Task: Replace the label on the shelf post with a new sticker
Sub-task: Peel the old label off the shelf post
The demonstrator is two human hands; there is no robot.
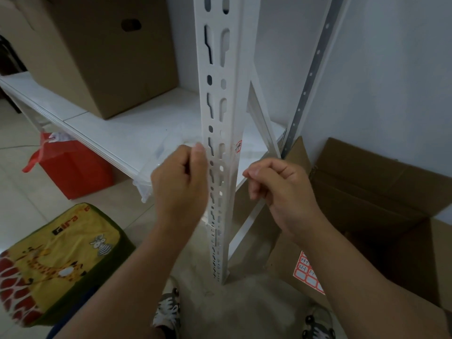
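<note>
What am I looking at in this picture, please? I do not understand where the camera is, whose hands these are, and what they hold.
The camera sits on a person's head and looks down, so both hands are that person's own. They stand before a white shelf post with many slots. A small red-bordered label is stuck on its side. The left hand and right hand are curled beside the post; whether they pinch anything is too small to tell. A sheet of new red stickers lies on a cardboard box at the right.
</note>
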